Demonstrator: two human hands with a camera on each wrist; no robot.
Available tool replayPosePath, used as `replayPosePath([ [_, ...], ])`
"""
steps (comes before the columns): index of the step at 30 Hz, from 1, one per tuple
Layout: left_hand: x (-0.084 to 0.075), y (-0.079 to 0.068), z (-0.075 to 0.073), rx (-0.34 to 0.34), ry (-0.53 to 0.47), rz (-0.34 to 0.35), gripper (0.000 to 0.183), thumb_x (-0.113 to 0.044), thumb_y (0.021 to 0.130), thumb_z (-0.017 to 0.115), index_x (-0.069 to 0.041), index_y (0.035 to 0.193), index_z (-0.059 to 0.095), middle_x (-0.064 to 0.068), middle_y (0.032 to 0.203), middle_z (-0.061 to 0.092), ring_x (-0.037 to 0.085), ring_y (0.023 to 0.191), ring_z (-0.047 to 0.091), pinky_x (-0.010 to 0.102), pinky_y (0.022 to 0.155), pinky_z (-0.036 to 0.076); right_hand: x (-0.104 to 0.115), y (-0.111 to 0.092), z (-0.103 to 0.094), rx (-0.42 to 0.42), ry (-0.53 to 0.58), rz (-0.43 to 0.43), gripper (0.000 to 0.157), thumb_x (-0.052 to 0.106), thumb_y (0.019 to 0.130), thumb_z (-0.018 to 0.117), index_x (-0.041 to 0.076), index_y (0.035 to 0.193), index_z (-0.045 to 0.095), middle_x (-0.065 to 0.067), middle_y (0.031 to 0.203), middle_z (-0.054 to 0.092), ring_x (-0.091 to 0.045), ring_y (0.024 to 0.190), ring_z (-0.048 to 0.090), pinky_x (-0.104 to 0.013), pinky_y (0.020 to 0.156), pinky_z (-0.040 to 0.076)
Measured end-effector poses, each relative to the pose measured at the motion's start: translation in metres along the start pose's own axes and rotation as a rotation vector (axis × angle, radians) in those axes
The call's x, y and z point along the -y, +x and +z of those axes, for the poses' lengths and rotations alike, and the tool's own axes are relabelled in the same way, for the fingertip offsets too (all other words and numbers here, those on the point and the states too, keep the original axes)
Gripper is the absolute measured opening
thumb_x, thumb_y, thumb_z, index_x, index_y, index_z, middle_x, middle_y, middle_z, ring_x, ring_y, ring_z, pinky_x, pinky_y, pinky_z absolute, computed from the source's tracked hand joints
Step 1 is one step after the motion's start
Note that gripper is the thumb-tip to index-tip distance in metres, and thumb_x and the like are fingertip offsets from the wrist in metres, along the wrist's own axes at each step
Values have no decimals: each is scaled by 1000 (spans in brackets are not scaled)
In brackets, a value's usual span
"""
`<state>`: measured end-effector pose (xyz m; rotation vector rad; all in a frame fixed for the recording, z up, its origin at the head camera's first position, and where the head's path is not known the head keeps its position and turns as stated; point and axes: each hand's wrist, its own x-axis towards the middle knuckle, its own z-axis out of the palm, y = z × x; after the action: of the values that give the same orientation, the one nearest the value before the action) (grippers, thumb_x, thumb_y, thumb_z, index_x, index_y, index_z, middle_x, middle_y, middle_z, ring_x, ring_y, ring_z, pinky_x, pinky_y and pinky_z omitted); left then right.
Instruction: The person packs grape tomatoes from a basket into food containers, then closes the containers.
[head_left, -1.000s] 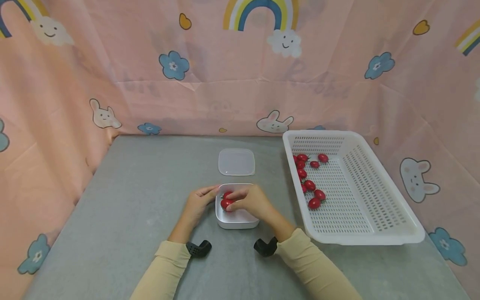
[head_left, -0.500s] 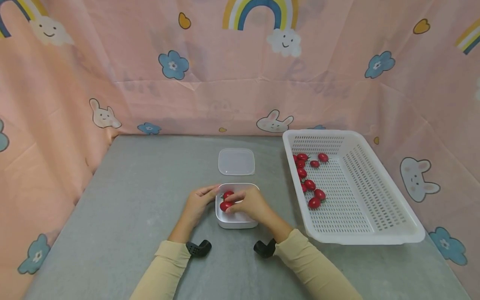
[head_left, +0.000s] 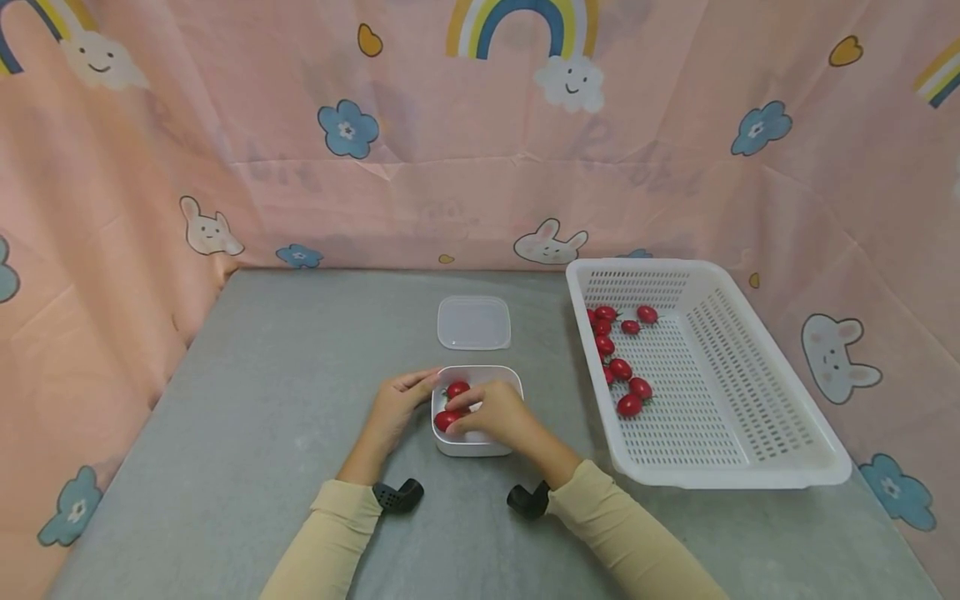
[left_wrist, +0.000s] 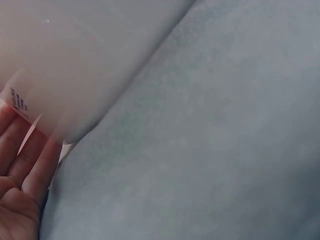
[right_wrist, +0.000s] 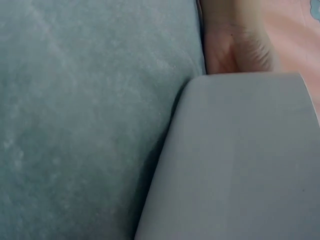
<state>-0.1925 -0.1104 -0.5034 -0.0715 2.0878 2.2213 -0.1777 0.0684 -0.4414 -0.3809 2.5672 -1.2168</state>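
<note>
A small white lidless box (head_left: 474,448) stands on the table in front of me, with red cherry tomatoes inside at its left. My left hand (head_left: 399,408) rests along the box's left side. In the left wrist view its fingers (left_wrist: 42,172) lie straight against the translucent wall. Reaching in over the right rim, my right hand (head_left: 498,412) pinches a cherry tomato (head_left: 446,420) between thumb and fingers, low in the near left part. Another tomato (head_left: 457,389) lies just behind it. The right wrist view is mostly filled by the box's outer wall (right_wrist: 240,160), which hides the right fingers.
A translucent lid (head_left: 473,323) lies flat on the grey table (head_left: 300,367) behind the box. To the right stands a large white perforated basket (head_left: 780,475), with several cherry tomatoes (head_left: 629,406) along its left side. A pink patterned curtain (head_left: 420,192) surrounds the table's back and sides.
My right hand has shifted the pinched tomato slightly left and toward me inside the box, widening its distance from the tomato behind. The left hand has stayed at the box's side.
</note>
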Motion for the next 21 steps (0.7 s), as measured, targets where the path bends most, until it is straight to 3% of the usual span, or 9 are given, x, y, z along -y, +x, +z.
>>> replayPosePath([
  [8,-1,0,1,-3,-18,1,31,-10,93,67,8,119,68,14,119,72,-2,96,67,19,86,54,3,-4,0,4,-17,-13,25,15,69,89,8,92,81,-6,76,77,-8,62,39,-18,52,28],
  [21,0,0,1,-10,-1,3,30,-11,93,67,7,117,69,15,119,72,-2,98,66,19,87,53,2,-4,-1,31,23,17,21,15,71,88,10,91,82,-3,81,78,-8,70,44,-18,54,30],
])
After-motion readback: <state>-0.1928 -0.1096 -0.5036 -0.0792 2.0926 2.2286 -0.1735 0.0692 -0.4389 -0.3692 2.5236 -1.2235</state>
